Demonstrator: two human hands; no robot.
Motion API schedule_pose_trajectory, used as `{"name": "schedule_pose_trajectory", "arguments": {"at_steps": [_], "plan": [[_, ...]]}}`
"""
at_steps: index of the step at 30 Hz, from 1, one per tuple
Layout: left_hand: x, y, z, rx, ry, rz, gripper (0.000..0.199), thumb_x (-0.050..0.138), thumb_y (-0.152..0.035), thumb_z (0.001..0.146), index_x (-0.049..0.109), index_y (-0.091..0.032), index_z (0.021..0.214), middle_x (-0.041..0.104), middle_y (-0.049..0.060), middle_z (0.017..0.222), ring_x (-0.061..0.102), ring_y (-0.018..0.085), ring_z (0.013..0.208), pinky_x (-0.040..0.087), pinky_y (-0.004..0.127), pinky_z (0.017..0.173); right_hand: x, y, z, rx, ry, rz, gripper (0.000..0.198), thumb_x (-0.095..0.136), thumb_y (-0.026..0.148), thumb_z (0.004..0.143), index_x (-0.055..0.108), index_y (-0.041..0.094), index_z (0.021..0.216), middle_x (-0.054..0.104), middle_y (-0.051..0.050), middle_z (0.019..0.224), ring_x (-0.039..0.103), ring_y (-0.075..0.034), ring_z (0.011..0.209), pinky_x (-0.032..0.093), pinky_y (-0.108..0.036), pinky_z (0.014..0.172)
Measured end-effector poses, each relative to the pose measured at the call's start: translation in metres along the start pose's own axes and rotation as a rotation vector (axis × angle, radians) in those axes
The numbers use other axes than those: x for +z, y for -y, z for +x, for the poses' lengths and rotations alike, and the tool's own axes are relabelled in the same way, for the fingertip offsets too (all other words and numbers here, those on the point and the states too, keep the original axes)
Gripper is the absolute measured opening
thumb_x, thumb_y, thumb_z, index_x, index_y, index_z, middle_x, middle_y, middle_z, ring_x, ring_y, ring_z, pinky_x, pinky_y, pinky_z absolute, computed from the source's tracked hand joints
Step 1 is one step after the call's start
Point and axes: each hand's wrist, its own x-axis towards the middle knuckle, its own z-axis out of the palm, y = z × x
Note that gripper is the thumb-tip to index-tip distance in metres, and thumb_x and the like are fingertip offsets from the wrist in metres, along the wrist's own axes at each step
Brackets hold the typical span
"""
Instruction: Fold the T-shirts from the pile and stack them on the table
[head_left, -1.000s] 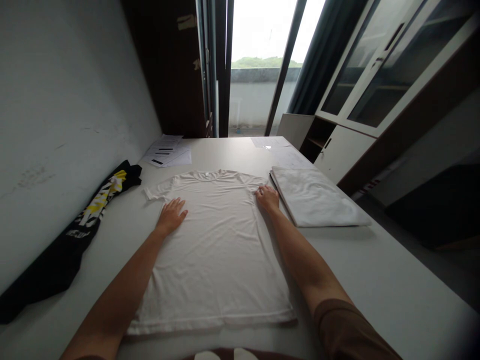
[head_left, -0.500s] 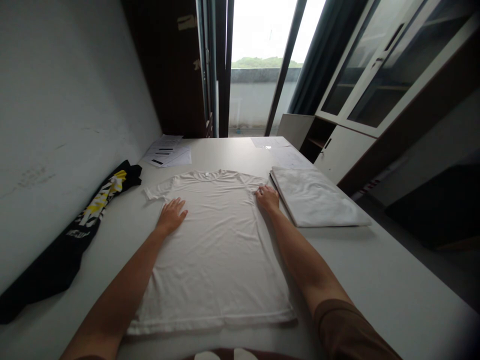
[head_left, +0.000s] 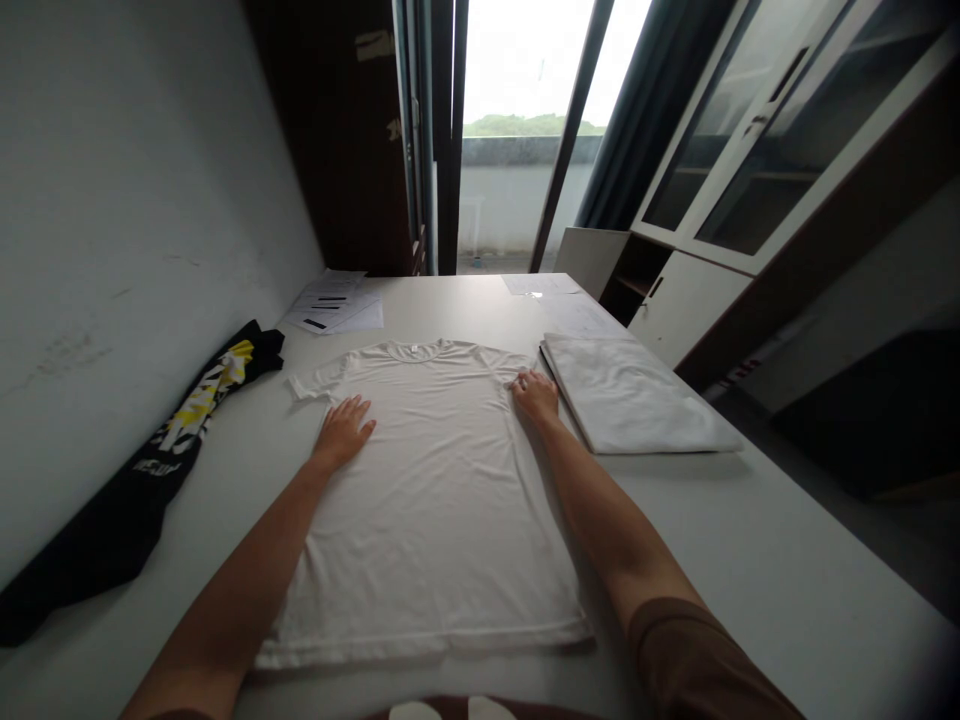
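A white short-sleeved T-shirt (head_left: pixel 435 500) lies spread out on the white table, its round neckline at the far end and its hem towards me. Small wrinkles run across its chest and body. My left hand (head_left: pixel 345 432) rests flat on the shirt's left side below the sleeve, fingers extended and holding nothing. At the opposite edge, just under the right sleeve, my right hand (head_left: pixel 535 396) touches the fabric with bent, slightly parted fingers. Its thumb is hard to make out.
Right of the shirt lies a folded white cloth (head_left: pixel 637 395) with a dark layer beneath. A black garment with yellow and white print (head_left: pixel 142 500) lies along the left wall. Papers (head_left: pixel 337 303) are at the table's far left. Cabinets (head_left: pixel 697 290) stand beyond the right edge.
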Motion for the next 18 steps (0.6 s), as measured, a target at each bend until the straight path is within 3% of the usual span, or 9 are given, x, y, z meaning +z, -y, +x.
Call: {"name": "schedule_pose_trajectory", "arguments": {"at_steps": [18], "plan": [[0.0013, 0.0009, 0.0000, 0.005, -0.007, -0.001, 0.055, 0.042, -0.043, 0.104, 0.048, -0.020, 0.153, 0.040, 0.010, 0.164, 0.034, 0.028, 0.152, 0.024, 0.046, 0.124, 0.0003, 0.0004, -0.0005, -0.007, -0.010, -0.001, 0.034, 0.056, 0.038, 0.097, 0.070, 0.022, 0.124, 0.061, -0.013, 0.141, 0.051, -0.028, 0.132, 0.032, -0.043, 0.112]]}}
